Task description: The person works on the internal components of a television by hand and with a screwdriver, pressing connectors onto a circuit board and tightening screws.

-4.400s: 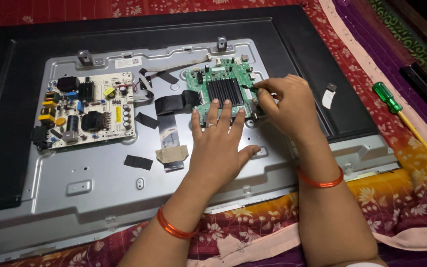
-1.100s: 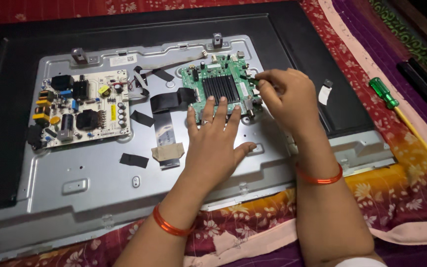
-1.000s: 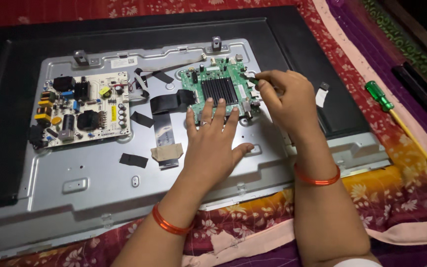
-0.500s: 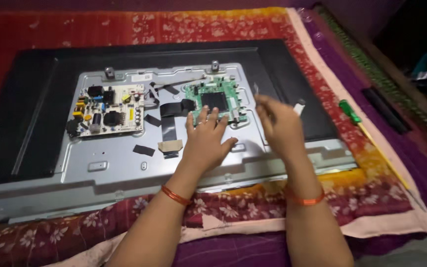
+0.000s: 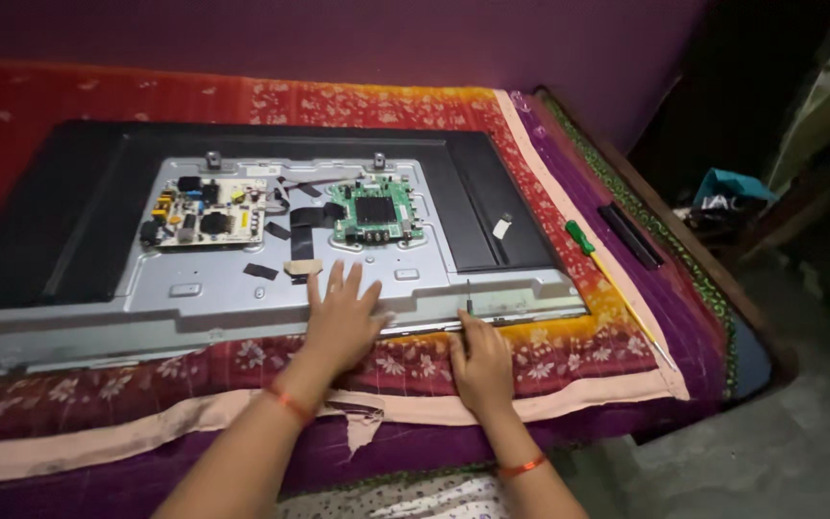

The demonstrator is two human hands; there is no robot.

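Your left hand [image 5: 341, 317] lies flat with spread fingers on the grey metal back plate [image 5: 194, 298] of the opened television, at centre frame. Your right hand [image 5: 480, 360] grips a thin dark-handled screwdriver [image 5: 469, 300] on the flowered cloth at the plate's lower edge. The square green circuit board [image 5: 376, 209] sits above them. I judge the tool needs careful aiming.

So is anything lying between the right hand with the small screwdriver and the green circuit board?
Nothing visible blocks it. Between the right hand, which holds a thin screwdriver upright at the panel's near edge, and the green circuit board lies only bare grey metal backplate. The left hand rests flat beside that line, slightly left of it.
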